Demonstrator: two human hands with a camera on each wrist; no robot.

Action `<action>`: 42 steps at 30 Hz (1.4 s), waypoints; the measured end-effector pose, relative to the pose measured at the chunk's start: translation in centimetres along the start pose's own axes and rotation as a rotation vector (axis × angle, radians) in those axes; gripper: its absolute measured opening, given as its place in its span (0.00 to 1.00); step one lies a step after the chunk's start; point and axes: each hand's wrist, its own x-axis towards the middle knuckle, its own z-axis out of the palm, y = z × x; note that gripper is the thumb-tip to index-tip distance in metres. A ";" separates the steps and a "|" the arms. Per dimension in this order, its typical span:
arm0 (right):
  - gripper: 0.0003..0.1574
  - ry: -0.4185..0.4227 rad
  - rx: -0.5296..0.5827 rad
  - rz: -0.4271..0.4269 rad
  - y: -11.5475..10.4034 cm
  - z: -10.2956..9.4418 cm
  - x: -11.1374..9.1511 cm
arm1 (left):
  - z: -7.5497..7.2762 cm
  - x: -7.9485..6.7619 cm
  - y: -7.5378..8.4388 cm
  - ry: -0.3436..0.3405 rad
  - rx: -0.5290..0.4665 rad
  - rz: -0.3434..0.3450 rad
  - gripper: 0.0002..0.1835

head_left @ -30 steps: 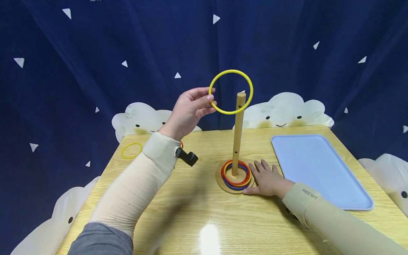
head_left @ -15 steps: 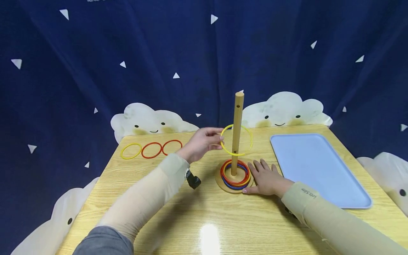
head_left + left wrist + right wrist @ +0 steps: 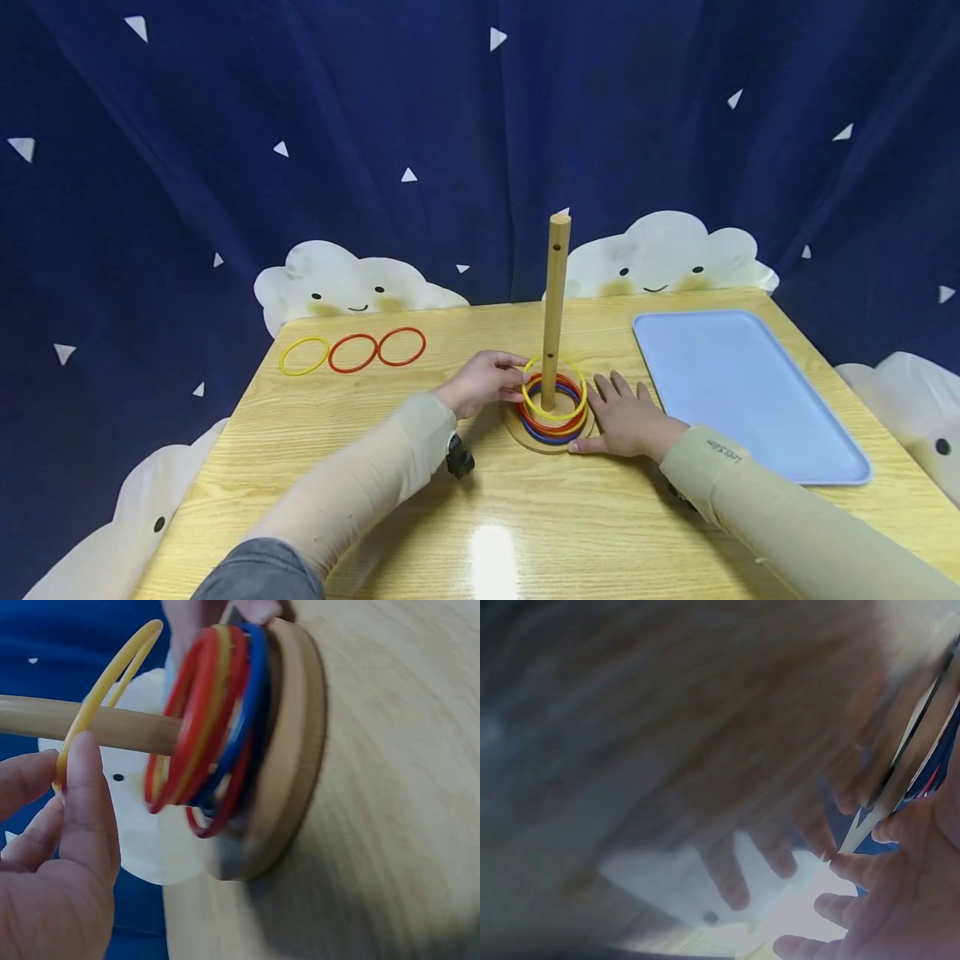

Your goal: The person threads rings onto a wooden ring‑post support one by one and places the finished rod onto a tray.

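A yellow ring [image 3: 97,694] is pinched between the thumb and fingers of my left hand [image 3: 486,383]. It encircles the lower part of the upright wooden post [image 3: 554,308], just above the stacked rings. That stack of red, yellow and blue rings [image 3: 206,720] lies around the post on the round wooden base [image 3: 517,429]. My right hand [image 3: 628,419] lies with spread fingers at the right edge of the base, touching it. In the right wrist view the right hand's fingers show beside the base's rim, dim and blurred.
At the back left of the wooden table [image 3: 405,517] lie a yellow ring [image 3: 303,356], a red ring [image 3: 353,353] and another red ring [image 3: 402,347]. A light blue tray [image 3: 750,392] lies on the right. A dark blue curtain [image 3: 390,100] hangs behind the table.
My left hand has brought the yellow ring down from the post's top, around the post, to just above the stack. The right hand has stayed at the base.
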 end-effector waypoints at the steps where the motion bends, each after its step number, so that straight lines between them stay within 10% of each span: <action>1: 0.72 0.001 -0.003 0.001 0.0 0.0 0.0 | 0.0 0.0 -0.1 -0.002 0.006 -0.006 0.22; 42: 0.72 -0.160 0.114 -0.006 -0.7 -2.2 0.8 | -0.5 0.5 -1.7 0.028 0.325 -0.030 0.17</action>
